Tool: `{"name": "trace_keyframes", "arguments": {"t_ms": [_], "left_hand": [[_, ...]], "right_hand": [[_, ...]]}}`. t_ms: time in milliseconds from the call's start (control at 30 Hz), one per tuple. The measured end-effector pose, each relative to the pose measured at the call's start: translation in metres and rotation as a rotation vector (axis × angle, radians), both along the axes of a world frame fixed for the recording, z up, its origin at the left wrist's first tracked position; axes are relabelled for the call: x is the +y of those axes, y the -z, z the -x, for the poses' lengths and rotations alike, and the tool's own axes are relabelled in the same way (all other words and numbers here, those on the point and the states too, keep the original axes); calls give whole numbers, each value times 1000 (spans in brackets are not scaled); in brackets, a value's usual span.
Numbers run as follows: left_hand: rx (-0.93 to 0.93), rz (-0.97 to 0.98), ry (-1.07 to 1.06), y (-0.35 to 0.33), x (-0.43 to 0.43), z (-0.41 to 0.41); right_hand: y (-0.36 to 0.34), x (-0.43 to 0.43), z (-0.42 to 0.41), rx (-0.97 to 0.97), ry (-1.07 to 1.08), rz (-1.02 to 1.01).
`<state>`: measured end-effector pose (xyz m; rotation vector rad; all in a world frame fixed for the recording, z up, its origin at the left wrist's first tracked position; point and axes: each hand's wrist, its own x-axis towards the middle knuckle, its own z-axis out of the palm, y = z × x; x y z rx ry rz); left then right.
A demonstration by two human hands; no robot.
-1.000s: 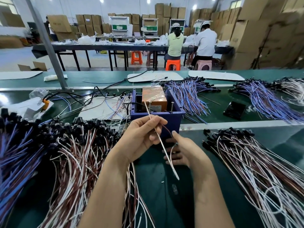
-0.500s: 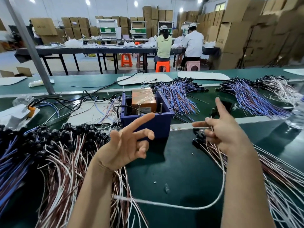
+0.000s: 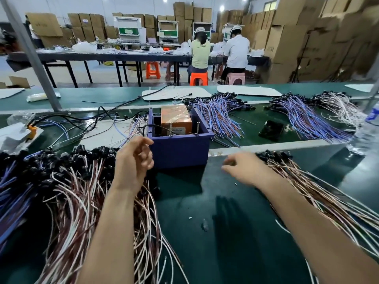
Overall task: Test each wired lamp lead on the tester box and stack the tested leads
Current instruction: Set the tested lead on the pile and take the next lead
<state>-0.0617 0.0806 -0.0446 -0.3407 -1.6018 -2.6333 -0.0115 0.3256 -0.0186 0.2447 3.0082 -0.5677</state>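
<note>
So the blue tester box (image 3: 180, 149) sits mid-counter (image 3: 196, 203) with an orange block (image 3: 176, 120) inside it, and neither hand has a wire. The left hand (image 3: 134, 160) hangs just left of the box over the left pile of leads (image 3: 75, 185), its fingers (image 3: 147, 158) loosely curled on nothing. The right hand (image 3: 245, 169) hovers beside the right stack of leads (image 3: 311, 183), its fingers (image 3: 227, 166) blurry but looking relaxed and empty.
</note>
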Motion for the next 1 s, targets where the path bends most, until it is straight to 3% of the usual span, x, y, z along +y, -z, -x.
{"name": "trace_keyframes", "arguments": {"t_ms": [100, 200, 333, 467, 533, 633, 700, 767, 933, 1000], "left_hand": [[31, -112, -100, -3, -4, 0], [25, -158, -140, -5, -5, -3], [7, -212, -165, -5, -7, -2], [-19, -210, -182, -3, -9, 1], [-23, -100, -218, 0, -9, 1], [106, 330, -284, 3, -3, 2], [188, 560, -249, 5, 6, 0], [196, 630, -180, 7, 11, 0], [-51, 349, 109, 7, 7, 0], [-134, 325, 236, 7, 10, -1]], "right_hand": [[9, -67, 3, -241, -170, 417], [19, -116, 18, -332, -169, 557], [30, -153, 32, -366, -85, 589], [35, -143, 36, -261, -191, 444], [26, -122, 35, -209, -209, 527], [5, -94, 30, -158, -265, 662], [-1, -85, 27, -131, -281, 752], [-1, -85, 24, -123, -301, 792], [-3, -83, 24, -132, -303, 966], [-7, -83, 22, -135, -303, 1039]]}}
